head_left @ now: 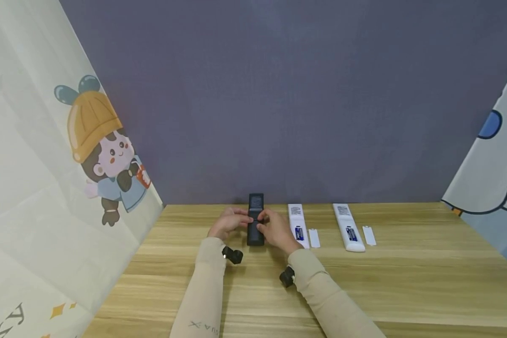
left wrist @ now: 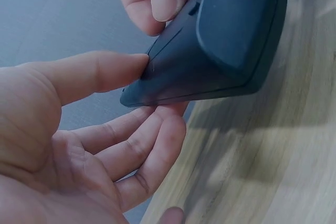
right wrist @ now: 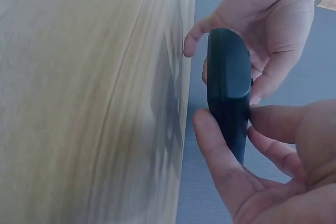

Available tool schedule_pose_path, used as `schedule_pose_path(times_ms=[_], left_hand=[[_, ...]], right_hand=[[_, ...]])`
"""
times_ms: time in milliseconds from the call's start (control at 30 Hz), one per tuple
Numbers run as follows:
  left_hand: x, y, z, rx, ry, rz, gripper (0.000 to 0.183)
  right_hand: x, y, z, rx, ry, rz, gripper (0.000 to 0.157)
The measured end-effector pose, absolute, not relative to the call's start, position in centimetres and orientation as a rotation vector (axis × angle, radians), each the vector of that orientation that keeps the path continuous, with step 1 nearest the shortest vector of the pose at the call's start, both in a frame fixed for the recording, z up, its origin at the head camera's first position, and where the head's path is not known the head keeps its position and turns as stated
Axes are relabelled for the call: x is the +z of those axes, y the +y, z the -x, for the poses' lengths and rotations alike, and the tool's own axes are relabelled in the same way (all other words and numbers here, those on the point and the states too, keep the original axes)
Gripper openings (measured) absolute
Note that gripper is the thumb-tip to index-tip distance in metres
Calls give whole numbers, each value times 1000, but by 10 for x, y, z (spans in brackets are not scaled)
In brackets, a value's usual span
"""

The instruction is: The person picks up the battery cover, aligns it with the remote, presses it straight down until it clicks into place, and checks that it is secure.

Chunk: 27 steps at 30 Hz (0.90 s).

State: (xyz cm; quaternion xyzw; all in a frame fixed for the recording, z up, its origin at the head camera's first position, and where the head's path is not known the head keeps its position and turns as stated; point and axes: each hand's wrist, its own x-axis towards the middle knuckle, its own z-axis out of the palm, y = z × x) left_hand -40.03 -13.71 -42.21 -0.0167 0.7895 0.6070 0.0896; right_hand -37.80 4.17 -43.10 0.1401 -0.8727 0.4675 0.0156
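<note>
A black remote control (head_left: 255, 237) is held back side up between both hands, raised off the wooden table, with a printed label at its far end. My left hand (head_left: 228, 222) grips its left edge, thumb on the back face and fingers underneath, as the left wrist view shows. From the other side my right hand (head_left: 277, 231) pinches it, with thumb and fingertips near the seam of the battery cover. In the right wrist view, the remote's rounded end (right wrist: 229, 64) points toward the camera, and fingers of both hands lie along its sides.
To the right lie two white remotes, a nearer one (head_left: 296, 216) and a farther one (head_left: 344, 218), with blue batteries (head_left: 299, 233) in their uncovered compartments. A white battery cover (head_left: 314, 238) and another cover (head_left: 369, 235) lie beside them. A dark grey panel (head_left: 279, 117) rises behind the table (head_left: 405, 281).
</note>
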Motion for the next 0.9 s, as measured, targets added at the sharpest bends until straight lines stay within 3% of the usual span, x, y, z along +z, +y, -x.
schedule_pose_path(times_ms=[333,900], left_hand=[[-422,-135,398,1721,2415,53,35],[-428,-134,400,1616,2453,133,41]], right_hand=[[-433,42,378,1412,-2751,-472,20],[-435,43,378,1308,-2881,-530,35]])
